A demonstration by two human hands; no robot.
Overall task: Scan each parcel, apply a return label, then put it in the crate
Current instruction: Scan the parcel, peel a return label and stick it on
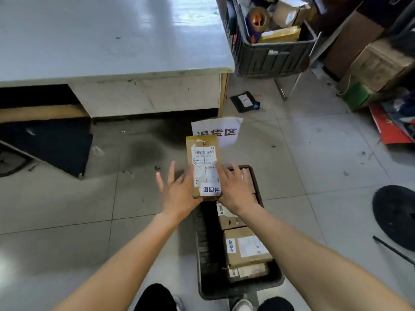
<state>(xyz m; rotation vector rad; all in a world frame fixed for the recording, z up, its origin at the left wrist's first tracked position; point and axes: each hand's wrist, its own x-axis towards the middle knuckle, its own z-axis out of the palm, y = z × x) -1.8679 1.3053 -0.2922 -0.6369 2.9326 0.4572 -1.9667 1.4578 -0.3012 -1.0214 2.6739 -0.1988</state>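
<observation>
Below, your left hand [177,194] and right hand [235,190] press a brown parcel [203,167] between their palms, fingers [172,170] straight and spread. It is held above the far end of the black crate [272,282] on the floor, white return label [210,189] nearest you, over other labelled parcels [247,246].

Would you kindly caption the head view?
Both hands lower a labelled parcel toward the floor crate.

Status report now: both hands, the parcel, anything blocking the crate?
Left hand and right hand flat against parcel, fingers straight. Return label on. Crate below holds labelled parcels, far end free.
</observation>
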